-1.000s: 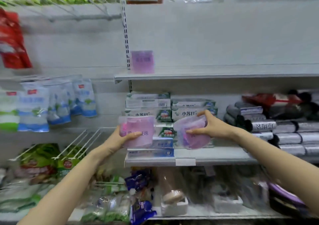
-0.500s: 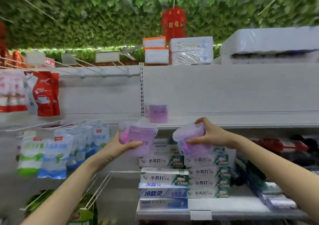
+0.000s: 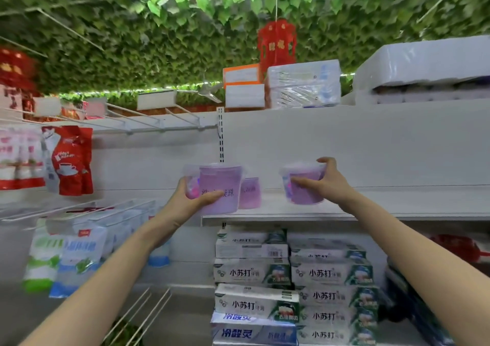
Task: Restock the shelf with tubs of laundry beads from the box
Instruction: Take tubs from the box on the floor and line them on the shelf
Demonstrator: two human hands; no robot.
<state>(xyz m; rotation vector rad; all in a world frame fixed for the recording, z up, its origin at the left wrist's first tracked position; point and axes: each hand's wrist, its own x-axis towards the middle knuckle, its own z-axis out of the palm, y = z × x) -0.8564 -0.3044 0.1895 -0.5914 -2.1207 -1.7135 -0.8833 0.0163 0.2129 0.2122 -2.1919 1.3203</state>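
Now, your left hand: grips the left tub, upright, at centre frame before the shelf edge.
Your right hand: curls round the right tub, right of centre, above the shelf.
Third tub: on the shelf, just behind the left tub.
Below: stacked toothpaste boxes.

1. Green-and-white toothpaste boxes stacked low in the middle;
2. a red pouch hanging at the left; blue and green bags hung below it;
3. a red lantern under a leafy ceiling;
4. wrapped white packs high at the right.
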